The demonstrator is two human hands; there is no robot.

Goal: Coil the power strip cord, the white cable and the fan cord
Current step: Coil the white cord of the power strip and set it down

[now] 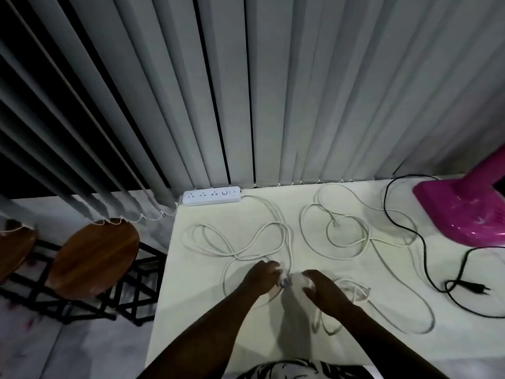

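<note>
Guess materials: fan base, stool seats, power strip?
Fan base: magenta plastic, glossy, going by the sharp highlights on its moulded surface. Stool seats: likely wood or a wood veneer, semi-gloss, with brown grain streaks showing; their black frames look like metal, though that is less certain. Power strip: white plastic, smooth satin casing with moulded sockets.

White power strip (211, 196) and white cable (352, 239), black fan cord (422, 242), magenta fan base (461, 212), brown stools (94, 258).
</note>
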